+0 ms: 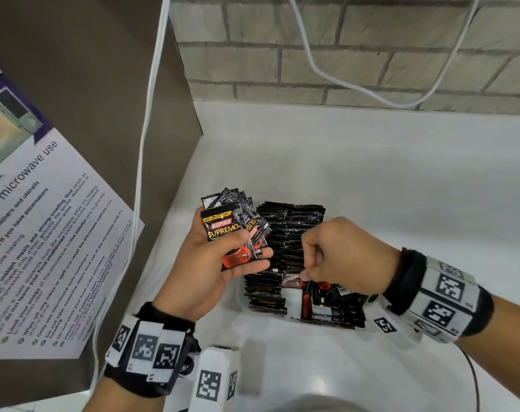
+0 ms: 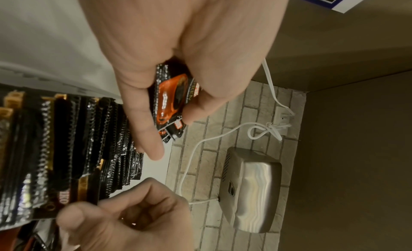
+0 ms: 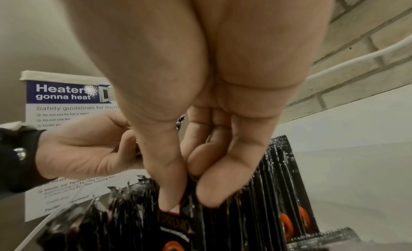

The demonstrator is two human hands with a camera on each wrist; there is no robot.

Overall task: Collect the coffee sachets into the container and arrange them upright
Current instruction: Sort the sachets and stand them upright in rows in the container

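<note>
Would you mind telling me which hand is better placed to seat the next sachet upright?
Right hand: its fingers already pinch a sachet among the packed rows, while the left hand holds the spare stack.

We are standing at what looks like a shared office pantry. A white counter (image 1: 371,162) runs along a grey brick wall (image 1: 356,40), and a printed notice (image 1: 44,233) on the brown side panel gives safety guidelines for microwave use, mentions a facilities team and a ticketing tool. A white cable (image 1: 341,72) trails across the bricks, and a brushed-metal appliance (image 2: 252,188) is mounted on the wall. Stacks of instant coffee sachets (image 1: 285,248) sit on the counter, stocked in bulk.
</note>
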